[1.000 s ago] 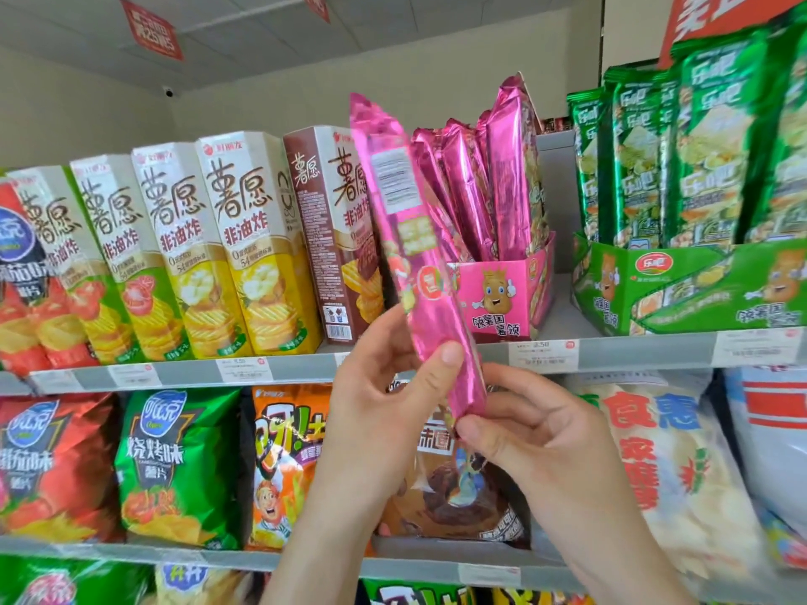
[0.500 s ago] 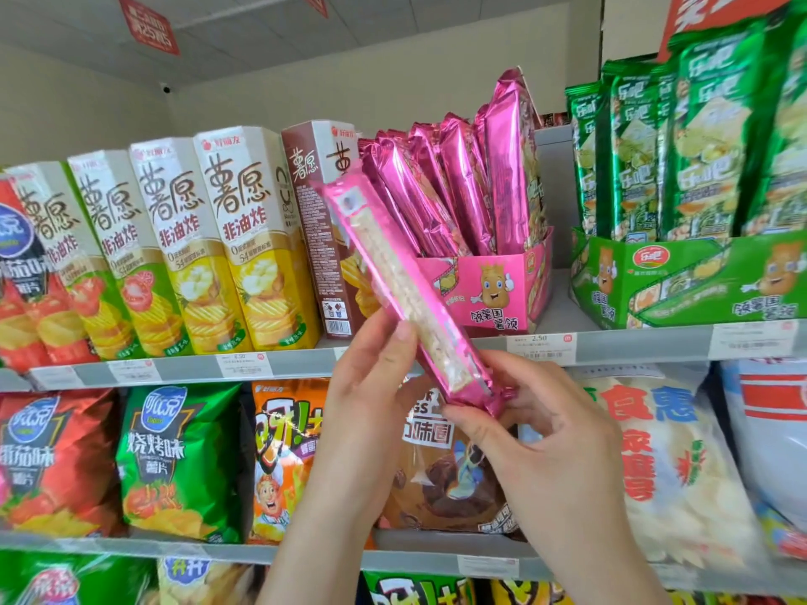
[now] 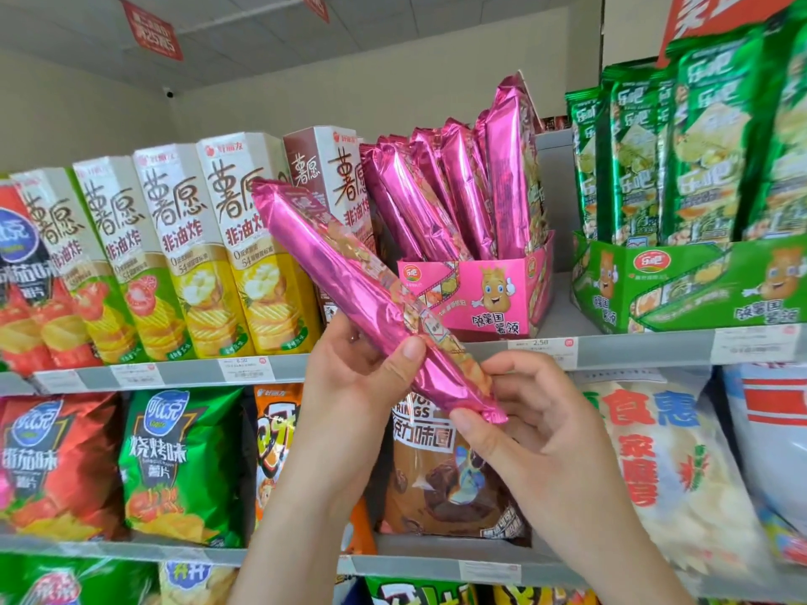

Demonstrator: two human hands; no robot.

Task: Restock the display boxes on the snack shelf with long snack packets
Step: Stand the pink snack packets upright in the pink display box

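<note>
In the middle of the frame, the left hand (image 3: 362, 379) grips the long pink packet (image 3: 345, 277) round its lower half, and the packet slants toward the upper left. The right hand (image 3: 541, 434) pinches its bottom end. Up right, on the shelf, is the pink display box (image 3: 489, 294), full of leaning packets (image 3: 469, 198).

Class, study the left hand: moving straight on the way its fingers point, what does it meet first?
The left hand, gripping the pink packet, would probably reach the brown carton on the shelf first; depth is unclear.

Beige wall (image 3: 393, 80), pale ceiling (image 3: 244, 10), red signs (image 3: 150, 34) hanging overhead.
</note>
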